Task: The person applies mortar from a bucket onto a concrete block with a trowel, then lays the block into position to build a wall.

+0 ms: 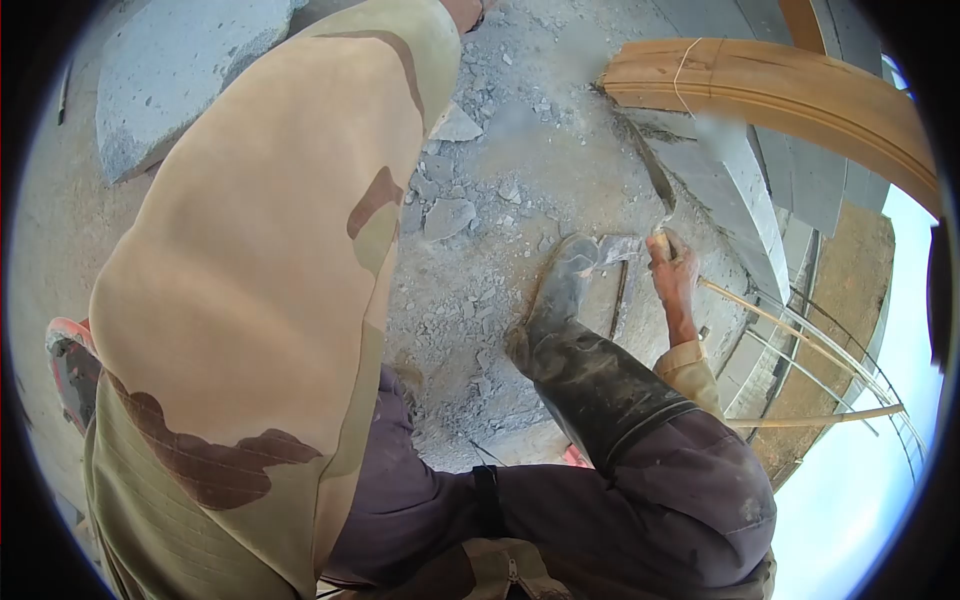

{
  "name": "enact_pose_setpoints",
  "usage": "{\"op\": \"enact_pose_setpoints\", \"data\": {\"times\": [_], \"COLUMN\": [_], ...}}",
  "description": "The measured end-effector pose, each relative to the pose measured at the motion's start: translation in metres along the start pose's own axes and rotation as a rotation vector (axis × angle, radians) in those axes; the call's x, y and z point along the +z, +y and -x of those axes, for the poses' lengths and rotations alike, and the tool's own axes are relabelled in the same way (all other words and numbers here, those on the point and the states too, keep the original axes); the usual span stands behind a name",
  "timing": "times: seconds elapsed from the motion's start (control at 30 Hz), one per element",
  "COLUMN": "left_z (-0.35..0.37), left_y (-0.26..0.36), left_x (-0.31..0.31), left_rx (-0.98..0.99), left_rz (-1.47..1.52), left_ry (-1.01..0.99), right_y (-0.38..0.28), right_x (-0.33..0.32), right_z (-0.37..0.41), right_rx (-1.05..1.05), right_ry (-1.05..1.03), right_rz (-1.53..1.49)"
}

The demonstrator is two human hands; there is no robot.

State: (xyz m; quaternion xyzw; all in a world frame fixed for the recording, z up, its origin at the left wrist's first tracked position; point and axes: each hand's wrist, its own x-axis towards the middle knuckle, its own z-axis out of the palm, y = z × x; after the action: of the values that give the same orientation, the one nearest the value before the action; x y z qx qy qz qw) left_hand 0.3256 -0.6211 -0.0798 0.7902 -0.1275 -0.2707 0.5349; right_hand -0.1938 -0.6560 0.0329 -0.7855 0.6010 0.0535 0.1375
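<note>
My right hand (676,272) is closed around the wooden handle of a trowel (655,178). The trowel's narrow metal blade points away along the foot of a grey stone slab (725,185). Just left of this hand are the toe of my muddy rubber boot (565,285) and a flat metal bar (621,300) on the ground. My left arm, in a camouflage sleeve (270,220), reaches to the top edge. Only the wrist of my left hand (464,12) shows there; its fingers are out of frame.
Broken stone chips (450,218) and grey dust cover the ground. A large pale stone block (180,70) lies upper left. A curved wooden moulding (770,85) rests over slabs at upper right. Thin canes (790,325) stick out at right. A red-rimmed tool (72,365) is at far left.
</note>
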Motion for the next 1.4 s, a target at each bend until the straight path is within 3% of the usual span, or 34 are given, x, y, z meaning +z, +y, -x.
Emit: {"op": "enact_pose_setpoints", "data": {"times": [0.17, 0.33, 0.4, 0.47, 0.6, 0.67, 0.8, 0.87, 0.9, 0.93, 0.97, 1.0, 1.1, 1.17, 1.23, 1.3, 1.33, 1.4], "left_z": [0.001, 0.014, 0.023, 0.012, 0.028, 0.061, 0.073, 0.073, 0.074, 0.077, 0.078, 0.079, 0.081, 0.086, 0.098, 0.083, 0.083, 0.075], "left_y": [-0.011, -0.009, -0.010, -0.020, -0.020, -0.001, -0.016, -0.012, -0.014, -0.016, -0.018, -0.019, -0.036, -0.044, -0.029, -0.013, -0.012, -0.005], "left_x": [0.013, 0.028, 0.036, 0.054, 0.057, 0.055, 0.063, 0.074, 0.077, 0.081, 0.090, 0.100, 0.115, 0.120, 0.125, 0.132, 0.134, 0.130], "left_rx": [0.048, 0.030, 0.057, 0.084, 0.288, 0.388, 0.797, 0.903, 0.956, 0.970, 0.898, 0.820, 0.691, 0.679, 0.520, 0.551, 0.566, 0.582], "left_rz": [-0.009, -0.144, 0.229, 0.131, -0.217, -0.301, -0.586, -0.672, -0.724, -0.749, -0.768, -0.784, -0.797, -0.821, -1.223, -1.231, -1.239, -1.265], "left_ry": [-0.025, -0.116, -0.257, -0.244, -0.119, -0.061, -0.122, -0.158, -0.169, -0.182, -0.143, -0.096, -0.047, -0.011, -0.156, -0.139, -0.133, -0.119], "right_y": [-0.018, -0.018, -0.004, 0.017, 0.038, 0.052, 0.022, 0.032, 0.024, 0.010, 0.006, 0.016, 0.039, 0.056, 0.042, 0.068, 0.073, 0.038], "right_x": [-0.005, -0.029, -0.041, -0.049, -0.085, -0.090, -0.146, -0.151, -0.161, -0.175, -0.185, -0.173, -0.172, -0.219, -0.269, -0.263, -0.266, -0.297], "right_z": [-0.002, -0.047, -0.037, -0.015, 0.032, 0.043, 0.028, 0.008, 0.003, -0.002, -0.011, -0.028, -0.046, -0.056, -0.058, -0.082, -0.099, -0.136], "right_rx": [-0.101, -0.119, -0.104, -0.185, -0.166, -0.071, 0.002, -0.300, -0.285, -0.085, 0.108, -0.242, -0.236, -0.170, 0.047, -0.626, -0.626, -0.515], "right_ry": [-0.051, -0.056, -0.003, 0.073, 0.065, -0.091, -0.185, -0.067, -0.061, -0.273, -0.481, -0.325, -0.272, -0.472, -0.450, 0.131, 0.121, -0.500], "right_rz": [0.220, 0.185, 0.186, 0.207, -0.087, -0.609, -0.804, -0.501, -0.539, -0.657, -0.753, -0.560, -0.426, -0.397, -0.327, -0.018, -0.039, -0.138]}}
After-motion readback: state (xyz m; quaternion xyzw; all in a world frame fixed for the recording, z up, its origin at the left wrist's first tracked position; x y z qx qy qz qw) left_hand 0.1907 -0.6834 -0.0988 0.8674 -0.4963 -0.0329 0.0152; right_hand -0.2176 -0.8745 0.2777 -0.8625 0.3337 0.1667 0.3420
